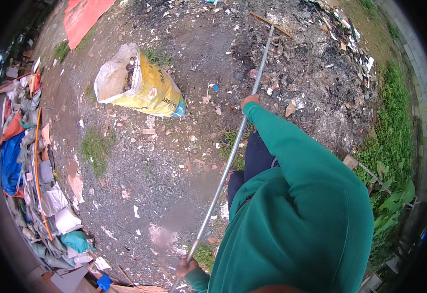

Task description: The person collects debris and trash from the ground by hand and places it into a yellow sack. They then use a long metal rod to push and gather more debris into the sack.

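A long metal-handled rake [232,157] runs slantwise from the lower edge to the far ground. Its straight brown crossbar [271,25] lies on the ash-strewn ground; teeth cannot be made out. My right hand [251,101], at the end of a green sleeve, is wrapped round the middle of the handle. Lower down and to the left, my left hand [187,267] closes round the handle near its rear end. Left of the handle, a yellow and white woven sack [160,90] leans over, its mouth gaping, with dark bits inside.
Burnt ground with ash and scraps [316,73] spreads at the far right. Green plants [389,141] border the right side. Piled rubbish [52,200] with cloth, plastic and an orange pipe [38,171] lies along the left. A red sheet [82,19] lies at the far left.
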`<state>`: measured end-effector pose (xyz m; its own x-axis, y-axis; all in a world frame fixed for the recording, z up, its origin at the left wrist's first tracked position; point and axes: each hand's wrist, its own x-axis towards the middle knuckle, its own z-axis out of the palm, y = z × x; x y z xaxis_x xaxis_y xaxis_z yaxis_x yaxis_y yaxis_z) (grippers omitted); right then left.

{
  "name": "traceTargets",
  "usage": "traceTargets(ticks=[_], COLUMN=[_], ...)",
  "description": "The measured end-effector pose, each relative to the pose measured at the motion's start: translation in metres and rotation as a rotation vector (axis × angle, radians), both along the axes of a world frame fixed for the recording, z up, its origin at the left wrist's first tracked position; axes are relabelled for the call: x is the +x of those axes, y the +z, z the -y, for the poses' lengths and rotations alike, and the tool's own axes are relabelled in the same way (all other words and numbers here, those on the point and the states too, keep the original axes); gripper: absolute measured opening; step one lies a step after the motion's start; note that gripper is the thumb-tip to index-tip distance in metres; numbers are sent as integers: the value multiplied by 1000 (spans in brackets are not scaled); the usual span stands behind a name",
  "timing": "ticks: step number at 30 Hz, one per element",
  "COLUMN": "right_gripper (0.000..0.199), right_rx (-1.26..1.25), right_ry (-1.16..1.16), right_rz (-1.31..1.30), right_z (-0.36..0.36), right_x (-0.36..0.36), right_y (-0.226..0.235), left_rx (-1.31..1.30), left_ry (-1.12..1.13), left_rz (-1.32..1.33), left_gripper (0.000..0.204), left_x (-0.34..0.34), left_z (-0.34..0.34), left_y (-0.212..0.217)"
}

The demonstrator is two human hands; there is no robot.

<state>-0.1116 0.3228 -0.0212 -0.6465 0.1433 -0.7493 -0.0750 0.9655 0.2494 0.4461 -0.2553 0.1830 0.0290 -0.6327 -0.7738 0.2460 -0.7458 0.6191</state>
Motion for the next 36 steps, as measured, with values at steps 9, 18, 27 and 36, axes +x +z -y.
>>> traceTargets(ticks=[9, 18, 27, 36], right_gripper=[45, 38, 27, 43], right_rx=[-747, -1113, -1446, -1369], right_ry=[-1588, -1819, -2041, -2087], right_rz=[-914, -1123, -966, -1133], right_z=[46, 32, -35, -67], right_x=[112, 206, 250, 324], right_y=[72, 122, 46, 58], left_rx=[-297, -528, -801, -988], left_ry=[-198, -408, -761, -1069], left_rz=[-353, -632, -773, -951], left_gripper=[70, 66, 71, 76], left_x=[-39, -105, -207, -277], left_z=[101, 114, 57, -88], left_y=[-1, 129, 314, 424])
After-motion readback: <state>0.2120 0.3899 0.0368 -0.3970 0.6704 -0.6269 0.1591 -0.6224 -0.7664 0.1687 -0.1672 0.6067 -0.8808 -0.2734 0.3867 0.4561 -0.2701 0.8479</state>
